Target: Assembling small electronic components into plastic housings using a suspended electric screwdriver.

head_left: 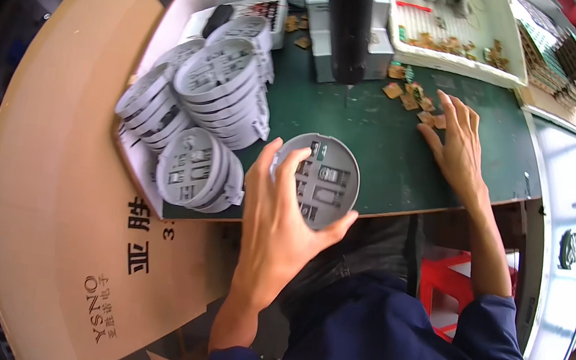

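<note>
A round grey plastic housing point(350, 168), with slots and small metal parts inside, is tilted up at the table's front edge. My left hand point(273, 233) grips it by the rim, thumb on the near side and fingers at the far left. Over the right part of the green work surface, my right hand point(460, 151) reaches forward with thumb and fingers apart. Its fingertips are at a loose group of small copper-coloured circuit boards point(409, 101); whether they touch one cannot be told. Nothing shows between the fingers.
Stacks of similar grey housings point(216, 85) stand at the left. A black cylindrical tool point(349, 34) with a thin bit hangs over the middle, before a grey metal block point(316, 29). Behind lies a white foam tray point(459, 65) with more boards. Large cardboard point(61, 170) flanks the left edge.
</note>
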Available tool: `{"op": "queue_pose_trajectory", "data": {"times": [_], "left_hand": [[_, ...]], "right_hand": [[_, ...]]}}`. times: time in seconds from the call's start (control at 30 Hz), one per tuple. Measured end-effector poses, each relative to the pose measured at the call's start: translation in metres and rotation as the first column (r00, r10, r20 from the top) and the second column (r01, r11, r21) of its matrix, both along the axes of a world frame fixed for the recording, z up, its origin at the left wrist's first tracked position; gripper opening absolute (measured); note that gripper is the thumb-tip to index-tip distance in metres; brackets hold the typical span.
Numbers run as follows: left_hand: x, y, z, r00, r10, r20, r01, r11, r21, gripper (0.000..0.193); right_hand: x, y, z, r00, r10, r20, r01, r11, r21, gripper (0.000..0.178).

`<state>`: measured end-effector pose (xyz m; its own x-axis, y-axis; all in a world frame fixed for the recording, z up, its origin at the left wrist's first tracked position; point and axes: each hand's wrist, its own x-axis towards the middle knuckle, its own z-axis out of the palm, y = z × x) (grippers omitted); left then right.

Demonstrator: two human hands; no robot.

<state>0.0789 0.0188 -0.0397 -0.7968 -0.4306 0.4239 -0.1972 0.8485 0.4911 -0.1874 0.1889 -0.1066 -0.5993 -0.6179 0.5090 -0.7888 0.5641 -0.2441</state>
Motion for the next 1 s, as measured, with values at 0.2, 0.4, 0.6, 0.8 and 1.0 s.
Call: {"op": "queue_pose_trajectory", "data": {"times": [0.2,0.4,0.6,0.8,1.0], "left_hand": [[-0.033,-0.003,-0.055,0.998,-0.007,0.067,0.009,1.000,-0.027,0.116],[-0.027,-0.024,-0.029,0.969,-0.074,0.235,0.055,0.995,0.084,0.127],[-0.037,-0.032,-0.041,0.930,-0.304,0.208,0.297,0.953,0.063,0.105],[-0.041,0.016,-0.034,0.968,-0.005,0.252,0.029,0.995,-0.092,0.097],[-0.053,0.007,0.007,0.954,-0.018,0.300,0.032,0.999,-0.043,0.077]], "right_hand": [[-0.001,0.022,-0.001,1.000,-0.009,0.014,0.008,0.999,0.038,0.039],[-0.005,0.027,-0.007,0.999,0.022,0.036,-0.020,0.997,-0.071,0.029],[-0.003,0.025,-0.006,0.998,0.029,0.060,-0.024,0.996,-0.086,0.029],[-0.002,0.024,-0.004,0.996,-0.043,0.077,0.048,0.996,-0.072,0.027],[-0.003,0.026,-0.007,0.999,-0.016,0.039,0.021,0.992,-0.126,0.027]]}}
